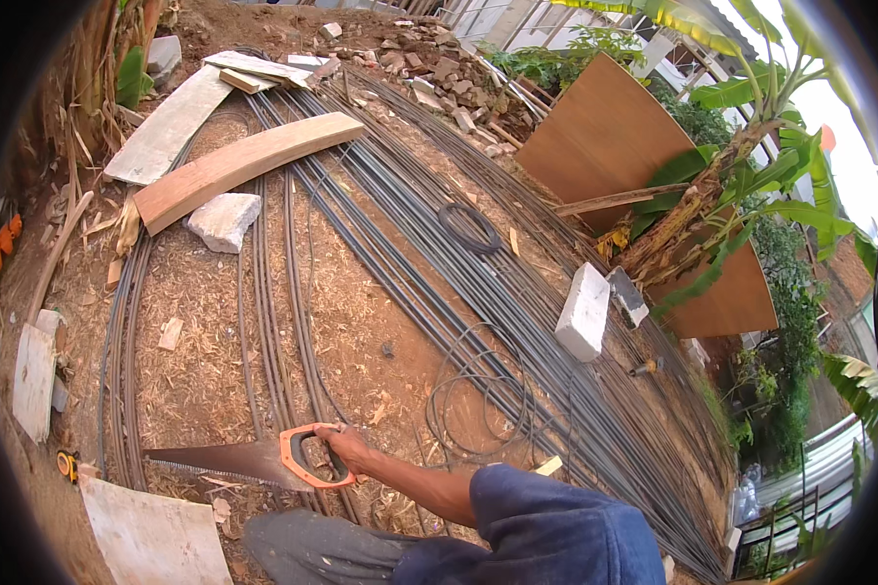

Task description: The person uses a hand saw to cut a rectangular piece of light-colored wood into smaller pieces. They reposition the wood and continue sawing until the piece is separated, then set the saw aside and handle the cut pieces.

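My right hand (347, 449) is closed around the orange-rimmed handle of a hand saw (229, 462). The saw's dark, toothed blade points left, held low over the ground and some steel rods. My right arm comes in from the lower edge in a dark blue sleeve, and a grey trouser leg (312, 548) shows below the saw. My left hand is out of the picture. Beyond the saw, a thick wooden plank (249, 168) lies across the rods, its left end near a white stone block (225, 220).
Long bundles of steel rods (429, 229) run diagonally over soil strewn with shavings. Loose wire coils (478, 390) lie on them. Pale boards (156, 531) and a yellow tape measure (66, 466) are at left. A white block (583, 312), brown panels (605, 136) and banana plants stand right.
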`<act>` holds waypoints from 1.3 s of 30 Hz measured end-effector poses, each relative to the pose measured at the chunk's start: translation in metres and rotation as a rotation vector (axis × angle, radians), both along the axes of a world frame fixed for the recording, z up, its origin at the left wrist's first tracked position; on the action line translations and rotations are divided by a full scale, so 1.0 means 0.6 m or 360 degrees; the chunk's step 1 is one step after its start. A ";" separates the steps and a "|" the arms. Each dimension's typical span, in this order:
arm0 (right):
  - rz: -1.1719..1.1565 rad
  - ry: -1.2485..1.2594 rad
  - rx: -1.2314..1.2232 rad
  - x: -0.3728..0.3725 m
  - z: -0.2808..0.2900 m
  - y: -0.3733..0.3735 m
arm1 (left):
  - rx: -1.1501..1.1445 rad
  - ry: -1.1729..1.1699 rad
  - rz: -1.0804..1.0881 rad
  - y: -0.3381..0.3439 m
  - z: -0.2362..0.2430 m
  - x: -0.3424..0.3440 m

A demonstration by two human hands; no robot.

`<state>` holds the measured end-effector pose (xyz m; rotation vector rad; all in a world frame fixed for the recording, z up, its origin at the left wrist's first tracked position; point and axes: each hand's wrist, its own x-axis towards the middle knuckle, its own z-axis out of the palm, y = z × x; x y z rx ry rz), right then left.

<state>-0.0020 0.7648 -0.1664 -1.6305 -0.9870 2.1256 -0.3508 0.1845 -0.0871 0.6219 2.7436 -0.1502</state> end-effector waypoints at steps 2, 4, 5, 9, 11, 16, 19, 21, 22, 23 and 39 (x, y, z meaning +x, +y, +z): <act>0.0038 0.0188 -0.0026 0.001 0.023 0.011 | 0.0035 0.0023 0.0092 -0.044 0.014 0.044; 0.0098 0.0343 -0.0124 0.002 0.048 0.017 | 0.0086 0.0068 0.0227 -0.107 0.043 0.113; 0.0092 0.0401 -0.0248 0.004 0.060 0.021 | 0.0132 0.0082 0.0290 -0.134 0.060 0.156; 0.0191 0.0595 -0.0194 0.007 0.093 0.026 | 0.0374 0.0189 0.0508 -0.165 0.147 0.296; 0.0269 0.0672 -0.0027 0.005 0.101 0.038 | 0.0269 0.0306 0.0581 -0.120 0.194 0.323; 0.0283 0.0691 0.0138 -0.034 0.118 0.059 | 0.0083 0.0252 0.0577 -0.001 0.266 0.312; 0.0358 0.0702 0.0322 -0.074 0.134 0.053 | 0.0072 0.0220 0.0529 0.023 0.252 0.292; 0.0387 0.0683 0.0370 -0.109 0.143 0.039 | 0.0125 0.0188 0.0506 0.031 0.217 0.269; 0.0380 0.0703 0.0409 -0.129 0.147 0.030 | 0.0174 0.0171 0.0493 0.037 0.196 0.252; 0.0383 0.0707 0.0419 -0.150 0.150 0.018 | 0.0226 0.0157 0.0482 0.045 0.173 0.234; 0.0898 0.0705 0.1243 -0.376 0.151 -0.195 | 0.0411 -0.0166 0.0183 0.301 -0.103 -0.039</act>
